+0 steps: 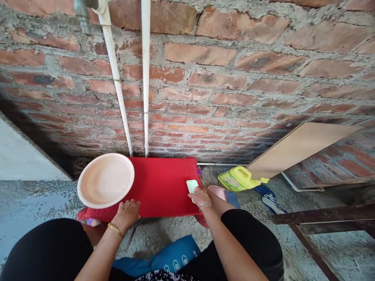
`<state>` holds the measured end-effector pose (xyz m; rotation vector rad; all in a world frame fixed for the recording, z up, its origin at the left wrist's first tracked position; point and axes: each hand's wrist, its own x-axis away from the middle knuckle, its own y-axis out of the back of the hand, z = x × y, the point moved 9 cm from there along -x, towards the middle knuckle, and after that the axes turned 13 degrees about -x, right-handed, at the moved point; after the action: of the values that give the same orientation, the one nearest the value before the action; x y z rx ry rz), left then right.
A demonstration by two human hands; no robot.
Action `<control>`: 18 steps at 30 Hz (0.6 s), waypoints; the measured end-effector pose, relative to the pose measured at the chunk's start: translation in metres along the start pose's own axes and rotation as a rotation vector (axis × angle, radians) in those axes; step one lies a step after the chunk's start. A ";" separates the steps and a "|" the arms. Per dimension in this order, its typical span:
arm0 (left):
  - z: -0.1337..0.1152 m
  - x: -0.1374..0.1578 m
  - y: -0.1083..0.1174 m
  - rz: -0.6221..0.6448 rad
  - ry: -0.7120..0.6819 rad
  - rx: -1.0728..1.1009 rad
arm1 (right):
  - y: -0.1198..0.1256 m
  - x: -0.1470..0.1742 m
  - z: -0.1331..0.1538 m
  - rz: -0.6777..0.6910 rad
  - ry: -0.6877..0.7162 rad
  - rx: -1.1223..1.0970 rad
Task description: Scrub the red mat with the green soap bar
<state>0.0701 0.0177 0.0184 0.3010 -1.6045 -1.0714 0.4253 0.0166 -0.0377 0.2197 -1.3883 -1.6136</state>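
A red cloth [164, 187] lies spread over a low flat support, its ends hanging down at both sides. My left hand [128, 214], with a gold bracelet at the wrist, is at its near edge just below the basin, fingers bent over the cloth. A pale pink basin [106, 180] stands on the left end of the cloth; its inside looks pale, with a faint sheen. Near the right end, my right hand [201, 196] is closed around a pale green flat block [191, 185] with rounded corners, held against the cloth. My fingers hide its lower part.
A yellow detergent jug [238, 178] lies on the floor to the right, near a leaning board [301, 150]. White pipes [145, 78] run down the brick wall [205, 78]. A blue bag [172, 255] is between my legs. A dark frame [316, 216] stands at right.
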 end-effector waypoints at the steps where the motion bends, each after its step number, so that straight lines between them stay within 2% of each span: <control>1: -0.005 -0.003 0.000 0.009 -0.009 0.004 | 0.007 -0.004 -0.010 -0.003 -0.003 0.002; 6: -0.017 -0.020 -0.003 0.045 -0.006 0.014 | 0.040 -0.011 -0.044 -0.046 -0.049 -0.019; 10: -0.009 -0.037 -0.021 0.116 0.074 0.023 | 0.051 -0.001 -0.055 -0.107 -0.114 -0.117; 12: -0.003 -0.045 -0.030 0.125 0.131 0.027 | 0.042 0.007 -0.045 -0.084 -0.068 -0.167; 16: 0.004 -0.053 -0.040 0.096 0.214 0.056 | 0.007 0.020 -0.014 0.037 0.086 -0.191; 18: 0.006 -0.052 -0.042 0.087 0.257 0.065 | -0.006 0.022 -0.009 0.072 0.138 -0.165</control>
<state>0.0684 0.0328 -0.0465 0.3924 -1.4100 -0.8778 0.4172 -0.0063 -0.0363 0.1779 -1.1402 -1.6123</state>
